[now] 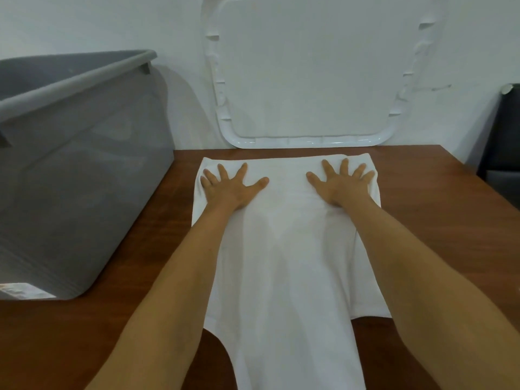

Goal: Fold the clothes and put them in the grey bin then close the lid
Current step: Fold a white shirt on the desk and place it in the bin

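A white garment (284,249) lies flat on the brown table (427,209), running from the far edge toward me and off the bottom of the view. My left hand (228,187) presses flat on its far left corner with fingers spread. My right hand (344,185) presses flat on its far right corner, fingers also spread. The grey bin (84,175) stands open on the table to the left. Its white lid (304,71) leans upright against the wall behind the garment.
A dark object (503,136) stands off the table's right edge. Something pale (19,289) shows through the lower left part of the bin. The white wall runs close behind the table.
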`<state>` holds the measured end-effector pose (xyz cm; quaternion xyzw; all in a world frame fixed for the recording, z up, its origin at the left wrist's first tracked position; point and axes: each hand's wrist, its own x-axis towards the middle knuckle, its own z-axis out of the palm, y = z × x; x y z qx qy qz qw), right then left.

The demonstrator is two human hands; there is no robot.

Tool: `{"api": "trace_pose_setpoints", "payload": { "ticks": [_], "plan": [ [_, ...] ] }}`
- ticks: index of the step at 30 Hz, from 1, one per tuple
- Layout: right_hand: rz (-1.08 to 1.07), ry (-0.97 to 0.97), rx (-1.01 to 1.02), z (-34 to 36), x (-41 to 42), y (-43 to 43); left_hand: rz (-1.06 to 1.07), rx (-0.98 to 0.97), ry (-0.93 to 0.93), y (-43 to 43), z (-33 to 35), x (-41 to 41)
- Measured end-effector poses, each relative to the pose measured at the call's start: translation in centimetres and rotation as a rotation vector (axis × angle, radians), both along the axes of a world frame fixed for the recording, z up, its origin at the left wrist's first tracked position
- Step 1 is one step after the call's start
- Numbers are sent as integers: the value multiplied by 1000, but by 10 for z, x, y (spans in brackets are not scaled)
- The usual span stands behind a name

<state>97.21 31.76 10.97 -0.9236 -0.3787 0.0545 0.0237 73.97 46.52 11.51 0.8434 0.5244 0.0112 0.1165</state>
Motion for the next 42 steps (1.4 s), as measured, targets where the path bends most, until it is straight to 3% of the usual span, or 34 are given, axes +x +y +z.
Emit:
{"api": "trace_pose_setpoints", "payload": {
  "ticks": [4, 7, 8, 15, 18, 22, 27, 33, 39, 42],
  "plan": [
    [18, 10, 50, -3, 0, -2, 17, -30, -83, 0, 2, 0],
    [5, -81, 437, 2, -8, -5, 83, -84, -554, 1, 9, -3],
    [-16, -96, 532, 7, -13, -7, 51, -90, -620, -4, 12, -8],
    [30, -99, 522, 6, -61, -59, -289, 94, -252, -92, 13, -28],
    [93, -7, 609, -1, -83, -93, -239, 102, -113, -133, 11, -31],
    [182, -24, 562, 3, -106, -135, -119, 140, -91, -168, 5, -51],
    [4, 53, 430, -6, -113, -160, -3, 362, -155, -176, 1, -88],
    [142, 14, 152, -3, -99, -196, -94, 70, 28, -170, -6, -123],
    [137, -45, -65, 8, -52, -245, -26, 34, 108, -180, 2, -136],
    [129, -44, -53, 12, -60, -246, -27, 144, 85, -189, 6, -134]
  ]
}}
